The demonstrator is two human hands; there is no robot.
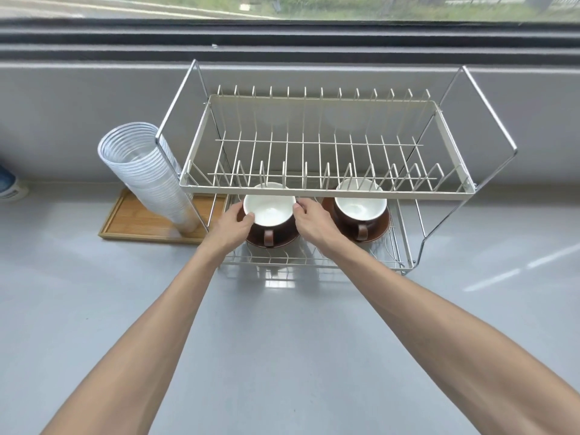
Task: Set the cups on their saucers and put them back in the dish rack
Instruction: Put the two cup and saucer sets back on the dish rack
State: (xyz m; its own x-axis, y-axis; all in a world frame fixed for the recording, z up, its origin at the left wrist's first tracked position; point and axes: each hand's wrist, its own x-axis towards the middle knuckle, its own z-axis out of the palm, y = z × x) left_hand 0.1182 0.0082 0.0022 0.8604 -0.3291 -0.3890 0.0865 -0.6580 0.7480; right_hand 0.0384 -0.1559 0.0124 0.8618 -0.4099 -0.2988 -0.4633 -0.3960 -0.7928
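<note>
A two-tier wire dish rack (326, 191) stands at the back of the counter. On its lower tier sit two brown cups with white insides, each on a brown saucer. The left cup (268, 215) rests on its saucer (282, 241), handle toward me. My left hand (230, 226) grips the left side of that cup and saucer, and my right hand (310, 222) grips the right side. The right cup (359, 211) stands alone on its saucer (381, 226), untouched. The upper tier holds nothing.
A tall leaning stack of clear plastic cups (150, 171) stands on a wooden tray (135, 224) left of the rack. A blue-and-white object (9, 186) sits at the far left edge. A window ledge runs behind the rack. Grey counter (282, 340) extends toward me.
</note>
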